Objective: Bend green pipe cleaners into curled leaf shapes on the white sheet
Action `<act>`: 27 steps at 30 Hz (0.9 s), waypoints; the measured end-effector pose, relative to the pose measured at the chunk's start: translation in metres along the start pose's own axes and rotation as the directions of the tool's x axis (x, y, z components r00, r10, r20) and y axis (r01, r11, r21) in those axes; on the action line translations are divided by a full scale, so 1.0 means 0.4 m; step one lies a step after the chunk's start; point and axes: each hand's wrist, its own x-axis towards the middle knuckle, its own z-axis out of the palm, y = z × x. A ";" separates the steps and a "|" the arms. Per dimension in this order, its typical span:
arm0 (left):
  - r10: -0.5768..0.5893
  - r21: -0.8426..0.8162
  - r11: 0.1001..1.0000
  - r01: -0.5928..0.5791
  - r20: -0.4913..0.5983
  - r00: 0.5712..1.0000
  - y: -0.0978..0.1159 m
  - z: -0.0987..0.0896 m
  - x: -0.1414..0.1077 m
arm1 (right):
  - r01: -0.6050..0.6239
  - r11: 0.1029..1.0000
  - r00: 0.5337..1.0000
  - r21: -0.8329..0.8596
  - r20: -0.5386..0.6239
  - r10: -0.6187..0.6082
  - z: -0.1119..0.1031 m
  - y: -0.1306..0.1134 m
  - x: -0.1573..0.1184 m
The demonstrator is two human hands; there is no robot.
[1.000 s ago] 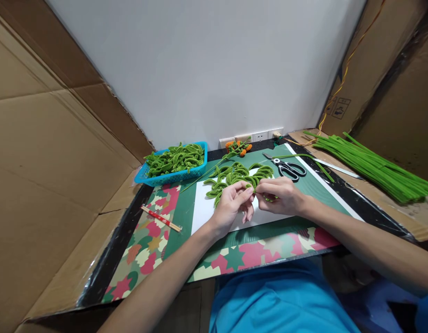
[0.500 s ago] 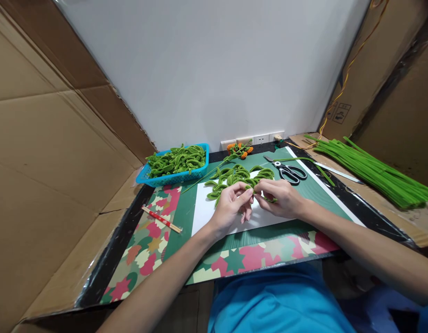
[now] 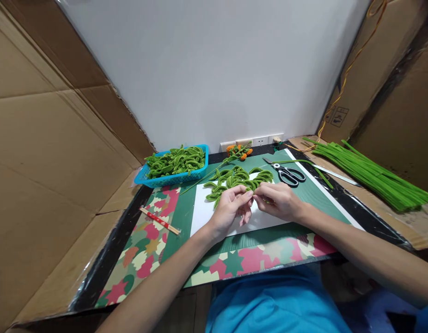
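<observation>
Over a white sheet of paper (image 3: 203,217), my left hand (image 3: 231,210) and my right hand (image 3: 278,201) meet with their fingertips nearly together. Both pinch a short green pipe cleaner (image 3: 248,189), of which only a little shows between the fingers. Just beyond my hands lies a loose pile of bent green pipe cleaner pieces (image 3: 231,177), shaped like narrow loops or leaves. Black-handled scissors (image 3: 290,176) rest to the right of the pile, blades pointing up and left. A single long green pipe cleaner (image 3: 297,161) stretches beside them.
A blue basket (image 3: 172,179) full of green looped pieces stands at the back left. An orange-flowered stem (image 3: 240,151) lies near the wall sockets (image 3: 260,141). Wrapped chopsticks (image 3: 160,220) are on the left. A bundle of long green pipe cleaners (image 3: 373,175) lies right, by cardboard walls.
My hands stay almost in place, with the fingers shifting slightly around the green piece. The whole view has shifted a little; the things on the table look unmoved.
</observation>
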 end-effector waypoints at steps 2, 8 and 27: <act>-0.010 -0.024 1.000 0.010 -0.012 1.000 -0.001 0.002 0.001 | -0.005 1.000 1.000 -0.005 -0.023 0.005 0.002 -0.001 -0.001; -0.004 -0.052 0.999 0.002 -0.032 0.999 -0.001 0.009 0.003 | -0.050 0.999 0.997 0.004 -0.051 0.050 0.003 -0.008 0.003; 0.086 0.040 0.996 -0.082 -0.117 0.989 -0.007 0.006 0.008 | -0.059 0.997 0.997 -0.052 -0.049 0.056 0.009 -0.008 0.002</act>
